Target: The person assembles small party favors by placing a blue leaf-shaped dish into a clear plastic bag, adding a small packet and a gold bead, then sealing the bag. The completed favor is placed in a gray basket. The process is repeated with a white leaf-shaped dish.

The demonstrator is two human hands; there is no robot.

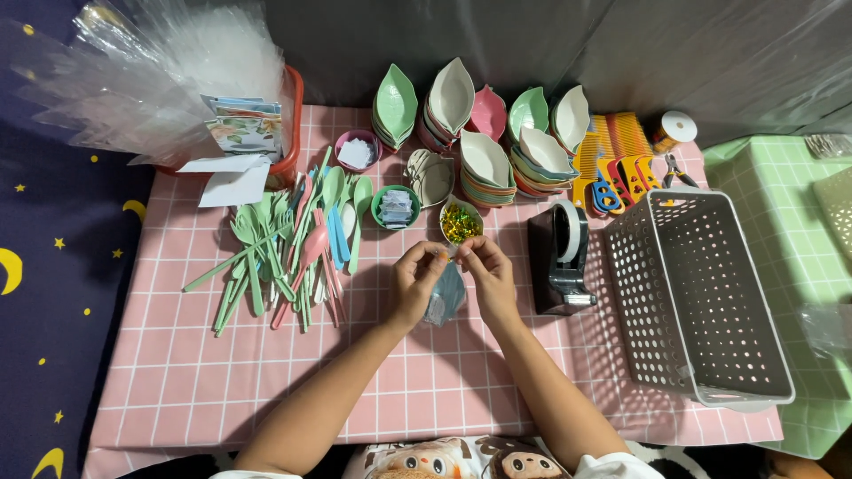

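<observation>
My left hand [414, 282] and my right hand [486, 277] meet over the middle of the pink checked table [222, 390]. Together they pinch the top of a small clear bag [445, 295] with a blue item inside, which hangs between them. Just beyond my fingers stands a leaf-shaped bowl [461, 222] filled with shiny green and gold twist ties. To the left lies a loose pile of pastel plastic spoons and forks [288, 248].
Stacks of leaf-shaped dishes [484, 142] line the back. A black tape dispenser [561, 257] and a white perforated basket [701, 302] stand to the right. Small round bowls [395, 208], combs [612, 151], pliers and a red tub of clear bags [177, 80] are also here.
</observation>
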